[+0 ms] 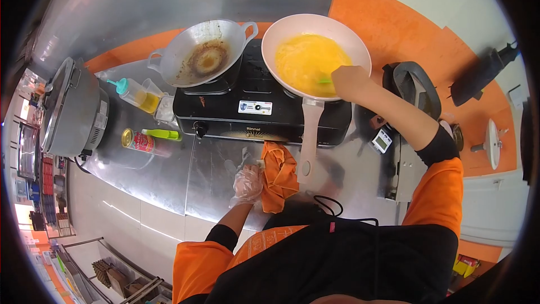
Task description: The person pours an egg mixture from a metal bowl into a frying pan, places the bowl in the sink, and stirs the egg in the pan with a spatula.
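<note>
Beneath the right hand [350, 83], grasping a green utensil [324, 80], seemingly runny beaten egg [306, 56] lies in the frying pan [270, 42], best held by its stiff handle [311, 135]; whether the left hand [247, 184] grips soft cloth [280, 183], I cannot tell.

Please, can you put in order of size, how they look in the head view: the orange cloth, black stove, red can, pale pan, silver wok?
Largest to smallest:
1. Black stove, partly covered
2. Pale pan
3. Silver wok
4. Orange cloth
5. Red can
</note>
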Available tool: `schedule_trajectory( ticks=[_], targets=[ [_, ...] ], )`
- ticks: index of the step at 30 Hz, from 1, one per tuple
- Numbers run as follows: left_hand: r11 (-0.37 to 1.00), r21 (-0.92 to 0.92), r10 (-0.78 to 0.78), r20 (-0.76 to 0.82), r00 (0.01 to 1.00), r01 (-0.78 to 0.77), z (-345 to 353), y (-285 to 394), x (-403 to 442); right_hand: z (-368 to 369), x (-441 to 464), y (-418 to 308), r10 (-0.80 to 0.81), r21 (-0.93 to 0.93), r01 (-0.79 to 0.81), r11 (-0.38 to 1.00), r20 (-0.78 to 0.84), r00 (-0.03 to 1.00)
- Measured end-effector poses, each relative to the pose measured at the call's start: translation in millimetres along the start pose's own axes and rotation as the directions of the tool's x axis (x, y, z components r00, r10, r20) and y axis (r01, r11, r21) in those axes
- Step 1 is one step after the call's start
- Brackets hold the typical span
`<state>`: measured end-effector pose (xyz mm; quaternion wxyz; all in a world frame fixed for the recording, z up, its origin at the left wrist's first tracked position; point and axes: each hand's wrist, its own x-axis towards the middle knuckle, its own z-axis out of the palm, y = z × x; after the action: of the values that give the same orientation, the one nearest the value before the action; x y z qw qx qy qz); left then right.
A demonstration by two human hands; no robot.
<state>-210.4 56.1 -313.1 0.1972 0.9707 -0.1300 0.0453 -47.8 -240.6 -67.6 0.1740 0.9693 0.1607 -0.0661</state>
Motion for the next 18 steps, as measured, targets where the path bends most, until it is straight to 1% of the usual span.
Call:
schedule_trajectory(
  ticks=[2,5,8,11,14,17,18],
  targets=[
    [1.000,0.012,-0.022,0.028,0.999,0.022,1.9,-0.6,-1.2,-9.7,0.8,-13.6,-0.061,0.046,0.061,0.997,0.008,0.998],
    [0.999,0.023,-0.036,0.042,0.998,0.035,0.8,0.7,-0.5,1.1,29.7,-27.3,-0.035,0.122,0.046,0.991,-0.093,0.995],
    [0.999,0.051,-0.015,0.039,0.999,0.013,-0.6,0.6,-0.1,8.1,66.2,-23.6,0.065,0.151,-0.049,0.987,-0.100,0.993],
    [0.999,0.040,0.013,0.010,1.000,-0.014,1.9,-3.1,-0.3,14.7,83.5,-6.2,0.129,0.111,-0.112,0.987,-0.152,0.980],
    [1.000,0.014,0.005,0.000,1.000,-0.005,2.7,-2.8,-1.0,22.4,77.1,10.8,0.144,0.100,-0.130,0.986,-0.150,0.978],
    [0.999,0.005,-0.033,0.033,0.999,0.033,-0.9,0.2,-1.0,28.8,57.5,17.7,0.161,0.043,-0.158,0.986,-0.072,0.984],
    [0.999,0.004,-0.043,0.048,0.998,0.043,-1.2,0.5,-0.9,27.5,47.4,16.3,0.136,0.024,-0.134,0.991,-0.072,0.988]
  ],
)
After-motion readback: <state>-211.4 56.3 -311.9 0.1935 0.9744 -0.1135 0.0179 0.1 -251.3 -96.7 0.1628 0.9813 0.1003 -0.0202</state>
